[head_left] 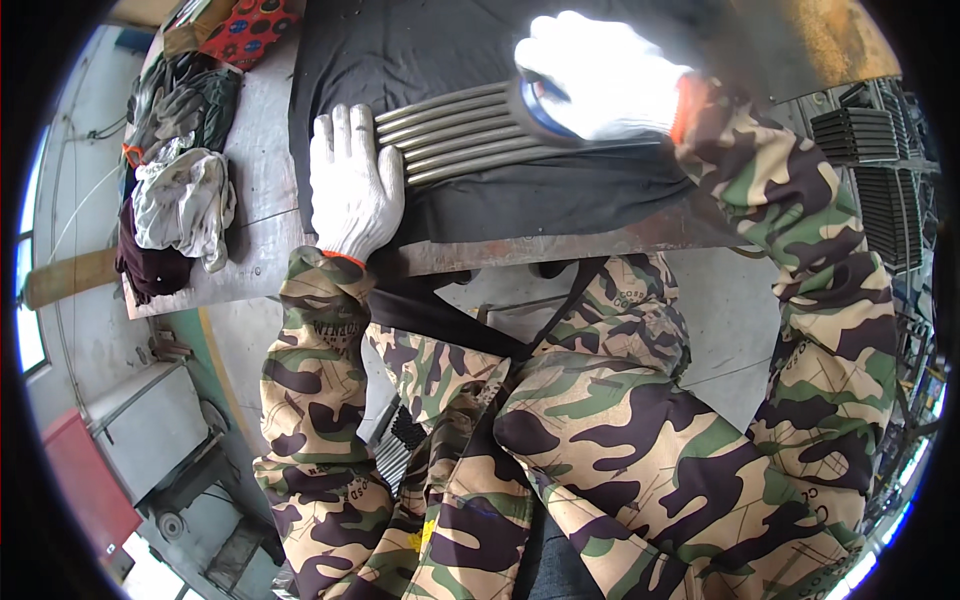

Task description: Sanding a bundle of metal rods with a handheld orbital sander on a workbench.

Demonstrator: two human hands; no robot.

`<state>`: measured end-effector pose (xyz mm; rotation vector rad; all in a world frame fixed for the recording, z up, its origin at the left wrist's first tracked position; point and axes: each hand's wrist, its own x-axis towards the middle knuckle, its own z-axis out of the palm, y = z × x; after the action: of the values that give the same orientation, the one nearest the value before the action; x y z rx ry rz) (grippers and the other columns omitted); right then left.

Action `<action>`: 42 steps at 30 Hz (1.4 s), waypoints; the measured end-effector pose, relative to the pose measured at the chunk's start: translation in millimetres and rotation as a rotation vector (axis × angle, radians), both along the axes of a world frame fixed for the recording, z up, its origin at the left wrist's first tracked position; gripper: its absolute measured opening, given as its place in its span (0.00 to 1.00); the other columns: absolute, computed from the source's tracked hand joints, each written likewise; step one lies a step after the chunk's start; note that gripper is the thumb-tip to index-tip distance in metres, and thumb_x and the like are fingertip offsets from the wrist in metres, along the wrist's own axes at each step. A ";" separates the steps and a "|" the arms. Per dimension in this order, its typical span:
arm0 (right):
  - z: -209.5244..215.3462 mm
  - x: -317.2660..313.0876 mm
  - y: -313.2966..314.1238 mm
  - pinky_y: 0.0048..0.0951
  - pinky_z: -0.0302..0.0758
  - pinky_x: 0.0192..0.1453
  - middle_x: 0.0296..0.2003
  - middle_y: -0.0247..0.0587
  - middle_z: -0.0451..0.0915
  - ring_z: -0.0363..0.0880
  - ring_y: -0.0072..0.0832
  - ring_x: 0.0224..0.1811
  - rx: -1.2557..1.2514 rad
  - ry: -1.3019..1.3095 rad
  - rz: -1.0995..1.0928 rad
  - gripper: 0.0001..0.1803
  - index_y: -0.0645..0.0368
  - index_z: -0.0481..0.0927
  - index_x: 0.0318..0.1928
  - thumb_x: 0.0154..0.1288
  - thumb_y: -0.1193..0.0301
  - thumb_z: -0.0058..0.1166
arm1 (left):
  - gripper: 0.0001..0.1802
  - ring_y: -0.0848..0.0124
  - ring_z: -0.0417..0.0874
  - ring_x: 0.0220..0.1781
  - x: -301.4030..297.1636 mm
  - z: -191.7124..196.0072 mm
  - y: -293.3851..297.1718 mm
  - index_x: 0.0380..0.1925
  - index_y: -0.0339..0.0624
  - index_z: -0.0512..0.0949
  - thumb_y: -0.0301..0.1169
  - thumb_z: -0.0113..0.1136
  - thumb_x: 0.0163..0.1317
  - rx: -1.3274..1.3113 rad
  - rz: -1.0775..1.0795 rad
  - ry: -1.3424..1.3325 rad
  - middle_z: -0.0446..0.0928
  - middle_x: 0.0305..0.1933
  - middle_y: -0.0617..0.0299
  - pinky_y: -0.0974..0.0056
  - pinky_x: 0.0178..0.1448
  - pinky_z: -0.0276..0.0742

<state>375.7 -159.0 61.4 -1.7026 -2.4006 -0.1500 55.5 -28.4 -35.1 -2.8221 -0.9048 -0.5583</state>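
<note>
Several parallel metal rods (455,130) lie side by side on a black cloth (480,215) spread over the workbench. At their left ends my left hand (352,185), in a white knit glove, rests flat with its fingers stretched out. My right hand (600,80), also gloved in white, is over the right part of the rods. Its fingers are curled round a blue, round-edged object (548,110), mostly covered by the glove, so its kind does not show. Glare washes out part of this glove, and the right ends of the rods are hidden.
A heap of grey and dark rags (185,200) lies on the bench's left side, below a red patterned cloth (250,35). Dark metal parts (885,190) are stacked at the right. The bench's front edge (560,248) runs close to my legs.
</note>
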 end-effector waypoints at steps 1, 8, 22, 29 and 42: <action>1.4 -7.4 9.0 0.50 0.86 0.51 0.46 0.49 0.82 0.85 0.46 0.49 -0.044 -0.016 -0.022 0.14 0.57 0.83 0.52 0.72 0.65 0.57 | 0.33 0.29 0.68 0.79 -1.2 1.2 -1.8 0.73 0.26 0.72 0.39 0.58 0.76 -0.005 0.006 0.002 0.72 0.76 0.29 0.37 0.86 0.59; 7.9 -45.8 43.2 0.48 0.84 0.53 0.48 0.46 0.80 0.83 0.45 0.51 -0.188 -0.057 -0.075 0.12 0.55 0.82 0.52 0.74 0.65 0.58 | 0.33 0.31 0.69 0.79 2.7 4.7 -9.6 0.72 0.27 0.73 0.40 0.59 0.75 -0.031 0.038 -0.018 0.73 0.76 0.31 0.37 0.84 0.61; 4.8 -52.3 57.3 0.52 0.87 0.55 0.52 0.52 0.84 0.86 0.51 0.55 -0.138 -0.022 -0.027 0.17 0.57 0.83 0.57 0.72 0.66 0.57 | 0.32 0.30 0.67 0.81 12.4 12.6 -13.5 0.74 0.30 0.73 0.39 0.59 0.76 -0.083 0.056 -0.047 0.72 0.77 0.32 0.38 0.85 0.61; -4.9 -62.8 47.2 0.52 0.87 0.51 0.48 0.52 0.84 0.87 0.50 0.51 -0.023 0.033 0.091 0.16 0.57 0.84 0.54 0.69 0.65 0.60 | 0.33 0.34 0.71 0.77 12.8 7.1 -11.2 0.71 0.29 0.76 0.41 0.61 0.73 -0.018 0.044 -0.081 0.76 0.74 0.35 0.38 0.83 0.62; 19.3 -59.4 71.9 0.55 0.84 0.48 0.43 0.58 0.84 0.86 0.56 0.46 -0.055 -0.029 0.007 0.14 0.61 0.84 0.46 0.70 0.63 0.57 | 0.32 0.35 0.73 0.75 9.9 2.6 -11.6 0.69 0.29 0.76 0.41 0.62 0.72 0.055 0.047 -0.093 0.77 0.73 0.35 0.39 0.80 0.66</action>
<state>316.3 -87.1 80.8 -1.7277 -2.4529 -0.1092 65.3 -40.0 -32.5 -2.7386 -0.9532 -0.7018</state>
